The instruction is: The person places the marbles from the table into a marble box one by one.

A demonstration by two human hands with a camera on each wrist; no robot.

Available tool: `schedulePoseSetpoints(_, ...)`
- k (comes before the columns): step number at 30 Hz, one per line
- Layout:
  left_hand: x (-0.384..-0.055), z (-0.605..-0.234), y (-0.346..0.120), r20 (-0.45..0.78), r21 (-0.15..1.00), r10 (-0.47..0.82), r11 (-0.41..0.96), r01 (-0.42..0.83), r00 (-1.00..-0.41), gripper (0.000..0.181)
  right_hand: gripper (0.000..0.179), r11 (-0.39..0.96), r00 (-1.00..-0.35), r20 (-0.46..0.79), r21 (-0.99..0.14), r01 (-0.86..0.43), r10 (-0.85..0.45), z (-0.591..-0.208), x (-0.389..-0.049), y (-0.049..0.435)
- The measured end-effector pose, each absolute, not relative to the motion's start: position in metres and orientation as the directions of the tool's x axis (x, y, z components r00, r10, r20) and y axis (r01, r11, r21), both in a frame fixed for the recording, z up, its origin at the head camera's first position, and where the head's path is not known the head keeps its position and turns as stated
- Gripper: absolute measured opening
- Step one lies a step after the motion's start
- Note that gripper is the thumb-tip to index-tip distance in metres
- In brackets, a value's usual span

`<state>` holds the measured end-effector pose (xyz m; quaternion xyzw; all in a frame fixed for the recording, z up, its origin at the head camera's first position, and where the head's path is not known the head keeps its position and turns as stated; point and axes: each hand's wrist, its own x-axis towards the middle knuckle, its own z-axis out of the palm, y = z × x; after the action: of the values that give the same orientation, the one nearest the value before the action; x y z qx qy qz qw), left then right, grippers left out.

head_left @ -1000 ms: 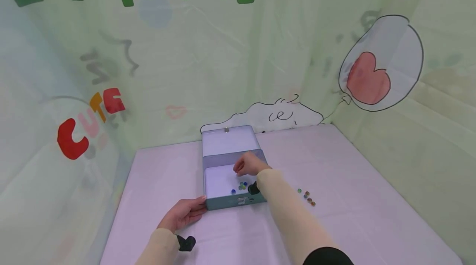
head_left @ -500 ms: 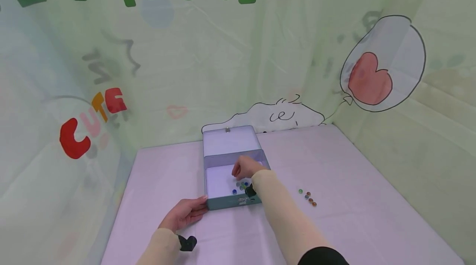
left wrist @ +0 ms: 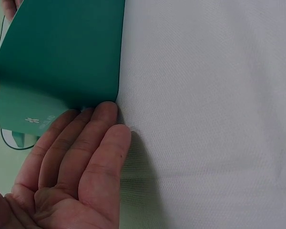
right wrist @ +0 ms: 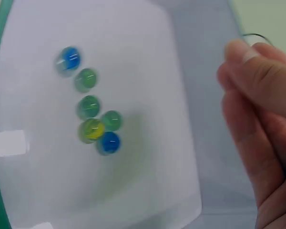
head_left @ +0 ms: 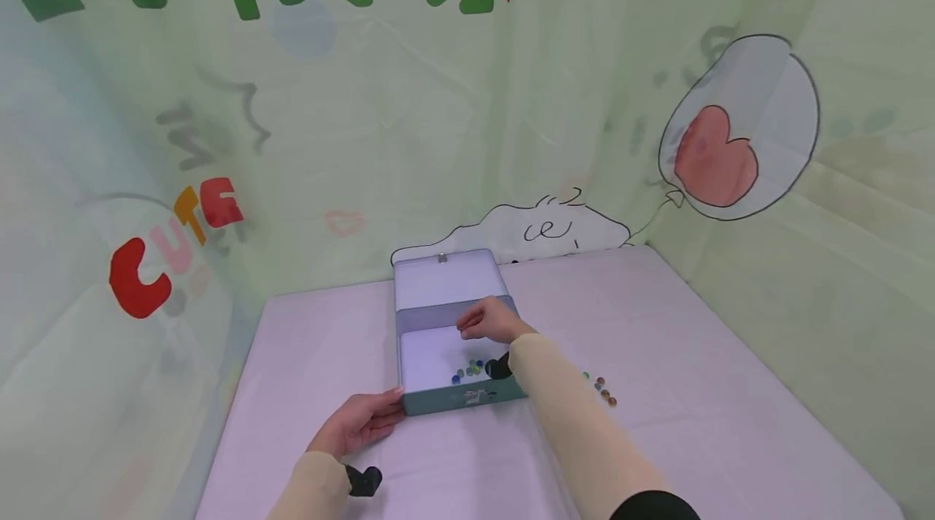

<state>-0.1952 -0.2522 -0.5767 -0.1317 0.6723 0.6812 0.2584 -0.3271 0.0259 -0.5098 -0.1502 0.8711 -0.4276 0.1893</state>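
Observation:
A shallow tin box [head_left: 465, 400], teal outside and pale inside, lies with its lid [head_left: 449, 278] swung back. On its floor are several glass marbles [right wrist: 110, 142], blue, green and one yellow. My right hand [head_left: 493, 320] hovers above the box floor behind the marbles, thumb tip against the index finger, with nothing visible between them. My left hand [head_left: 359, 423] rests against the box's near left corner. In the left wrist view, its nearly straight fingers [left wrist: 93, 143] touch the teal side [left wrist: 66, 52] low down, and the thumb is at the upper edge.
Several more marbles [head_left: 612, 401], brownish, green and bluish, lie on the pale cloth right of the box, partly behind the right sleeve [head_left: 577, 414]. A printed curtain [head_left: 380, 139] stands close behind the lid and along both sides of the table [head_left: 314, 341].
The right hand dipped toward the near side of the box and let go of a marble, then drew back up. That marble rolled nearer the left blue one. The left hand stayed put.

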Motion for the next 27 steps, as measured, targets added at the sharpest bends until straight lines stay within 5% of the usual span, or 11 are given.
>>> schedulePoseSetpoints(7,-0.194,-0.578,-0.251,-0.524,0.849,0.184,0.035,-0.527,-0.832,0.062,0.034,0.424,-0.955,-0.135,-0.906,0.011,-0.264,-0.509,-0.331,0.082)
schedulePoseSetpoints(19,-0.19,-0.574,-0.251,-0.525,0.849,0.176,0.039,-0.527,-0.833,0.065,0.052,0.42,-0.99,-0.124,-0.903,0.085,-0.067,-0.512,-0.311,0.238)
schedulePoseSetpoints(27,-0.191,-0.577,-0.248,-0.542,0.839,0.155,0.051,-0.541,-0.826,0.061,0.051,0.418,-0.987,-0.156,-0.9,0.124,-0.044,-0.536,-0.293,0.261)
